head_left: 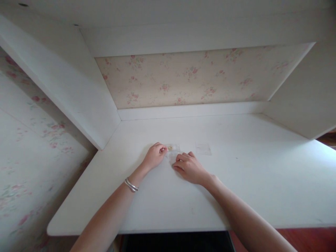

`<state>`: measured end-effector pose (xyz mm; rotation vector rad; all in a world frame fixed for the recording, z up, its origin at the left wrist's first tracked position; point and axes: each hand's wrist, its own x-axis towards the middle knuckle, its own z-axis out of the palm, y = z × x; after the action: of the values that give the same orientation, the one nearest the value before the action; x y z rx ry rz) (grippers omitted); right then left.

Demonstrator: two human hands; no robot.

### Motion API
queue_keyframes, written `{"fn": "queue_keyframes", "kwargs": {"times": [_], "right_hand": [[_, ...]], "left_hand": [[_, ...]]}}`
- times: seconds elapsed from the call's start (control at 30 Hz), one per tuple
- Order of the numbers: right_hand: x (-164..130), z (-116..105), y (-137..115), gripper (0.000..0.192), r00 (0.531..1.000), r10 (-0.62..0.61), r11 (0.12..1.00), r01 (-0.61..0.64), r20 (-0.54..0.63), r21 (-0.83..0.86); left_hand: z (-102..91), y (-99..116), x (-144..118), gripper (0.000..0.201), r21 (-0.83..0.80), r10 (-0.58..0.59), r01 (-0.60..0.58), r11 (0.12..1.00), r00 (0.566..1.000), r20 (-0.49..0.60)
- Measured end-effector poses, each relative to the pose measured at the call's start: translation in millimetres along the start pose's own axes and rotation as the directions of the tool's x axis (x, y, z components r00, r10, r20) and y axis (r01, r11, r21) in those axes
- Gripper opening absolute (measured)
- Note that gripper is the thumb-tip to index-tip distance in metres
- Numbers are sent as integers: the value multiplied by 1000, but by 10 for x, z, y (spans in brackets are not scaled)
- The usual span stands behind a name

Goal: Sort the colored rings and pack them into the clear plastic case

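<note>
A small clear plastic bag point(176, 147) lies on the white desk, with a tiny gold-coloured ring-like piece point(170, 148) showing in or on it. My left hand point(156, 155) pinches the bag's left edge between thumb and fingers. Close to the bag's lower right side is my right hand point(189, 168), its fingers curled and the thumb and forefinger pressed together. What sits between those fingertips is too small to tell. A second clear plastic bag point(203, 149) lies flat just beyond my right hand, apart from it.
The white desktop point(252, 182) has a rounded front left corner. White side panels point(65, 77) and a shelf overhead box in the desk. Flowered wallpaper point(183, 78) shows at the back. Below the front edge is something dark point(178, 242).
</note>
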<state>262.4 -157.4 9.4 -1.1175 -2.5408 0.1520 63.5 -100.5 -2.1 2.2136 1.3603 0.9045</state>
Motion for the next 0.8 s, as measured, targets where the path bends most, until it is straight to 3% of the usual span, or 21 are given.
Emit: {"fn": "queue_keyframes", "kwargs": {"times": [0.23, 0.47, 0.8], "right_hand": [[19, 63, 63, 15, 989, 54, 991, -36, -139, 130], [107, 171, 170, 17, 897, 184, 976, -118, -402, 184], [214, 190, 145, 18, 915, 174, 984, -154, -363, 84]], "left_hand": [[-66, 130, -392, 17, -65, -22, 30, 997, 993, 113], [-34, 270, -455, 17, -59, 43, -34, 998, 986, 161], [33, 268, -483, 18, 85, 52, -71, 994, 976, 211]]}}
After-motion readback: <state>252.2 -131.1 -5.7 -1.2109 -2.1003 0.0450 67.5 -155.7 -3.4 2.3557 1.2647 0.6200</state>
